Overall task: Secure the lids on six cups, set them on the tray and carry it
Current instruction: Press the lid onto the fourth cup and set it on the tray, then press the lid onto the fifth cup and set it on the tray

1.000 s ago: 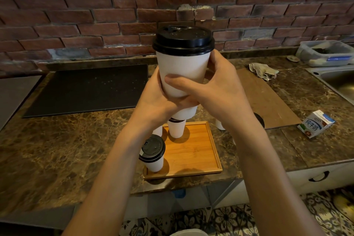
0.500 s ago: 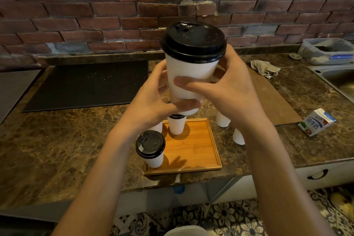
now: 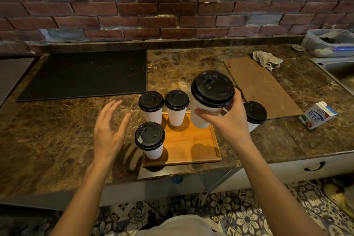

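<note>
Above wooden tray (image 3: 191,145), black-lidded, seemingly paper cup (image 3: 201,119)

A dark red brick wall (image 3: 115,5) runs behind the brown marbled desk (image 3: 47,130). A black panel (image 3: 84,74) lies flat at the desk's back left; a steel sink (image 3: 339,71) is set in at the far right. Below, a white drawer front (image 3: 287,168) carries a dark handle (image 3: 314,166). The floor (image 3: 239,216) has flower-patterned tiles.
</note>
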`<state>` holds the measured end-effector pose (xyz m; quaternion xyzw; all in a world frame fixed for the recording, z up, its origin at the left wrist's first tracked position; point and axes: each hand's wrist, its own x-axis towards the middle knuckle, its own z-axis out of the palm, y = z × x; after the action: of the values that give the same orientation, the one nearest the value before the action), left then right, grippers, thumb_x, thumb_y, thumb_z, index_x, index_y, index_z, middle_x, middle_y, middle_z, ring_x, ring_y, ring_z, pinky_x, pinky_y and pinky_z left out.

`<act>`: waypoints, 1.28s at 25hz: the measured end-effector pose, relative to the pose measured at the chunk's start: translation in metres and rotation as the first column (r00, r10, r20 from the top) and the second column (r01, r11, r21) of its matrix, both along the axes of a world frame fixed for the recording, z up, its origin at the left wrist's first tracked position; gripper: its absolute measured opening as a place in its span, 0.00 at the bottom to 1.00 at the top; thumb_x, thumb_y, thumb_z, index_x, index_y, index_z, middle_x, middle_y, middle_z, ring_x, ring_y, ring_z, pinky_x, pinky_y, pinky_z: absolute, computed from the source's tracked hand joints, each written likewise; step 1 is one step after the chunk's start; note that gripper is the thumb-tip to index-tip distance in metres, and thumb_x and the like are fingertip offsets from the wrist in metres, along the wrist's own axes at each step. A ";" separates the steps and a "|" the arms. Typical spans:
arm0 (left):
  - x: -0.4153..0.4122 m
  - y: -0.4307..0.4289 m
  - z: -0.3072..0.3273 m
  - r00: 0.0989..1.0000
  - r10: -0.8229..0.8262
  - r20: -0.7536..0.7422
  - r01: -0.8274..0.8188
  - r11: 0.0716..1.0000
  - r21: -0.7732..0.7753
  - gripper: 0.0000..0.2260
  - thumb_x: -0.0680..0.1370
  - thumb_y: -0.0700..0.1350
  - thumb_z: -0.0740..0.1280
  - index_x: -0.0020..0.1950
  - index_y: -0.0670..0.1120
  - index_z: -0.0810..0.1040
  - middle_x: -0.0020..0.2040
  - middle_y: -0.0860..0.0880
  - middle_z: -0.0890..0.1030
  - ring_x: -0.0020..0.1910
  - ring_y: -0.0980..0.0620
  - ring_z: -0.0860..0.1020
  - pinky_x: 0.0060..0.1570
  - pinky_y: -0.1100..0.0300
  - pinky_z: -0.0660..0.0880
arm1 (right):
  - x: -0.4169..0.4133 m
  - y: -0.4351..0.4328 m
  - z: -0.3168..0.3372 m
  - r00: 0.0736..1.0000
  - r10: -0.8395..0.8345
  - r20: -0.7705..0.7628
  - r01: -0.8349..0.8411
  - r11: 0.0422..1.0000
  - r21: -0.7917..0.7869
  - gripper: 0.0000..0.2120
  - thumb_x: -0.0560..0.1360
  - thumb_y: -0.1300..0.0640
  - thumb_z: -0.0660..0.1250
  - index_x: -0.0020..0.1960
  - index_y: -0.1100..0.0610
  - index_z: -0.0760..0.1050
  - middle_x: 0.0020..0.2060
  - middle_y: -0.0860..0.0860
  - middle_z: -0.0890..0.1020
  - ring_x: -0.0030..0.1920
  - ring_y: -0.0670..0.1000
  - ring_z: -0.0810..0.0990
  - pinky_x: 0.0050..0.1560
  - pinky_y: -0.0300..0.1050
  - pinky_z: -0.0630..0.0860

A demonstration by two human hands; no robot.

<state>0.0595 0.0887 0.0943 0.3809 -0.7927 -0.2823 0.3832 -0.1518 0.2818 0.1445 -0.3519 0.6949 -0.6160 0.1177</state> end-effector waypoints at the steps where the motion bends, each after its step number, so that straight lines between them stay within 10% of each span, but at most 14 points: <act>1: 0.005 -0.001 -0.016 0.999 0.018 0.036 -0.019 1.000 0.022 0.21 0.77 0.52 0.65 0.69 0.49 0.70 0.71 0.48 0.69 0.68 0.55 0.65 0.65 0.54 0.63 | -0.002 0.001 -0.013 1.000 -0.003 0.016 0.003 1.000 0.014 0.43 0.62 0.56 0.82 0.69 0.49 0.63 0.58 0.35 0.74 0.60 0.29 0.72 0.56 0.25 0.71; 10: 0.042 -0.007 -0.130 0.837 -0.088 0.540 -0.141 0.919 0.368 0.26 0.81 0.59 0.54 0.77 0.55 0.55 0.79 0.46 0.47 0.77 0.46 0.43 0.74 0.46 0.42 | -0.010 0.008 -0.112 0.986 -0.053 0.155 0.020 0.977 0.212 0.44 0.61 0.59 0.83 0.69 0.49 0.61 0.59 0.35 0.72 0.65 0.42 0.72 0.69 0.52 0.71; 14: 0.040 -0.003 -0.151 0.622 -0.128 0.772 -0.167 0.942 0.290 0.29 0.79 0.64 0.45 0.77 0.56 0.42 0.78 0.45 0.36 0.76 0.46 0.35 0.73 0.48 0.35 | -0.003 0.013 -0.132 0.976 -0.100 0.191 0.051 0.968 0.248 0.45 0.60 0.56 0.83 0.67 0.47 0.59 0.57 0.34 0.72 0.58 0.33 0.72 0.65 0.41 0.70; 17: 0.038 0.001 -0.155 0.587 -0.075 0.806 -0.183 0.957 0.223 0.30 0.78 0.65 0.40 0.77 0.56 0.39 0.77 0.45 0.35 0.76 0.46 0.35 0.72 0.48 0.34 | 0.000 0.013 -0.137 0.981 -0.103 0.167 0.059 0.966 0.253 0.46 0.58 0.51 0.82 0.67 0.47 0.58 0.57 0.34 0.71 0.57 0.27 0.71 0.57 0.26 0.68; 26: 0.038 0.003 -0.162 0.575 -0.007 0.818 -0.184 0.973 0.138 0.33 0.74 0.67 0.35 0.77 0.56 0.40 0.78 0.45 0.39 0.76 0.46 0.37 0.72 0.49 0.34 | -0.005 0.010 -0.143 0.991 -0.051 0.123 0.010 0.950 0.313 0.46 0.60 0.56 0.83 0.68 0.44 0.58 0.60 0.37 0.72 0.66 0.45 0.71 0.66 0.46 0.71; 32: 0.038 0.003 -0.164 0.574 0.009 0.819 -0.190 0.974 0.123 0.34 0.73 0.67 0.34 0.77 0.56 0.41 0.78 0.45 0.39 0.76 0.46 0.37 0.72 0.49 0.34 | 0.013 -0.010 -0.143 0.985 0.051 0.167 -0.104 0.941 0.323 0.46 0.59 0.50 0.84 0.67 0.40 0.59 0.60 0.32 0.73 0.62 0.34 0.72 0.58 0.30 0.71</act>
<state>0.0973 0.0922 -0.0699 0.5477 -0.8250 -0.1312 -0.0472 -0.1384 0.2715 0.0016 -0.3048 0.7625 -0.5113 0.2533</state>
